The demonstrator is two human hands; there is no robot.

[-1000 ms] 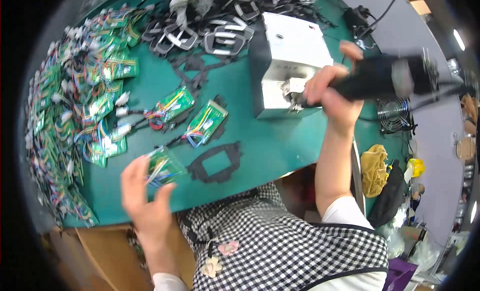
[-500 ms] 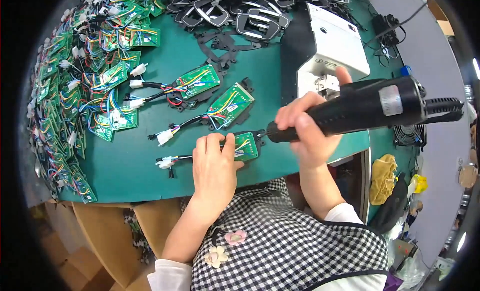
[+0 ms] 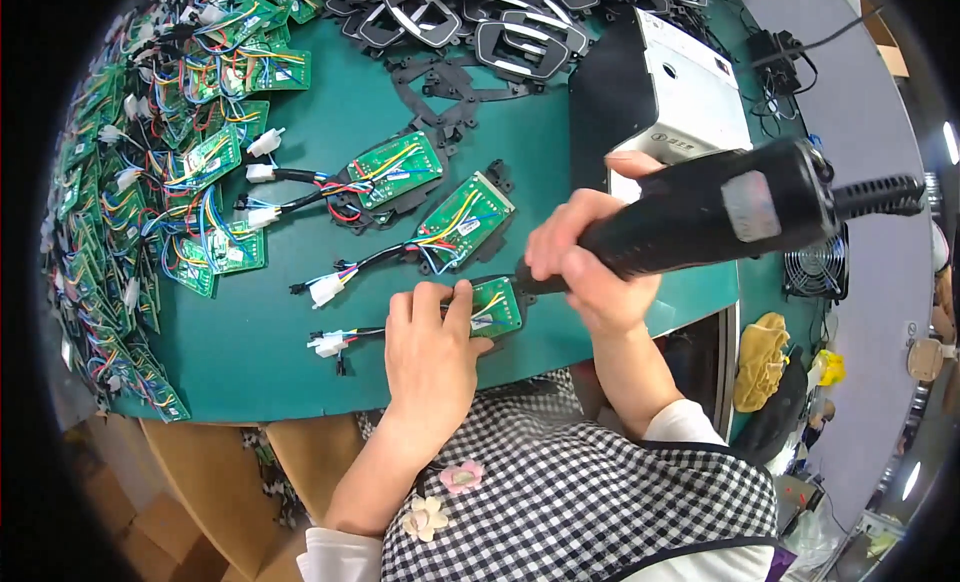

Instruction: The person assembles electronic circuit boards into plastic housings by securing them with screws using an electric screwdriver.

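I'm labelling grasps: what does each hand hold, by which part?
Right hand: black corded tool, by its front end. Left hand: green circuit board, held down by its wired end.

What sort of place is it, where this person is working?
Probably an electronics assembly workshop: wired circuit boards are heaped on the green bench, black frames are piled at its far side, and the right hand holds a black driver.

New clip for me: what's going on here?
A person at a green table has their left hand on a wired circuit board. Their right hand grips a black handheld power tool, its nose at the board's right end; contact is hard to tell. Two similar boards lie just beyond, and many more are heaped at left.
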